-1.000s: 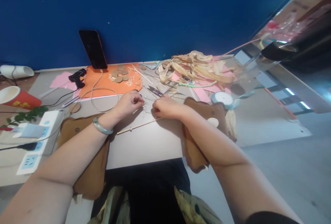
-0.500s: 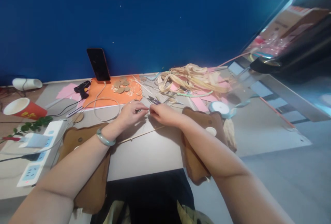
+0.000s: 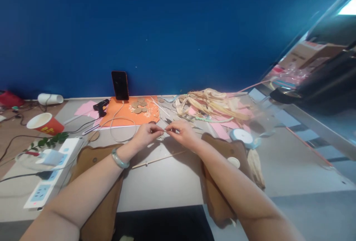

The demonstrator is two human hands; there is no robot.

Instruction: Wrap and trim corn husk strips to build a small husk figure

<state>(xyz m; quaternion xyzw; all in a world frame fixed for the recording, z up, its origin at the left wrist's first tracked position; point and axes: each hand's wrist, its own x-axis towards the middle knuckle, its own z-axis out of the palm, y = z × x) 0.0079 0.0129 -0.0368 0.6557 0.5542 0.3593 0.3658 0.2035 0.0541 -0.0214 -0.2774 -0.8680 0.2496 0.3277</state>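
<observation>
My left hand [image 3: 147, 134] and my right hand [image 3: 182, 134] meet fingertip to fingertip just above the grey table [image 3: 155, 181]. Both pinch a thin pale strip [image 3: 165, 131] that spans the small gap between them. A green bangle [image 3: 119, 159] circles my left wrist. A thin wooden stick [image 3: 158, 158] lies on the table just in front of the hands. Both forearms rest over brown pads [image 3: 222, 167].
Behind the hands lie an orange sheet [image 3: 130, 114] with brown discs, a black phone [image 3: 120, 85] against the blue wall, a glue gun [image 3: 100, 106] and a heap of dried husk strips [image 3: 211, 103]. A ribbon roll [image 3: 241, 136], a red cup [image 3: 44, 123] and a power strip [image 3: 52, 176] flank them.
The camera has tilted up, showing more wall. My hands have lifted off the table and come together, now pinching the thin strip between them.
</observation>
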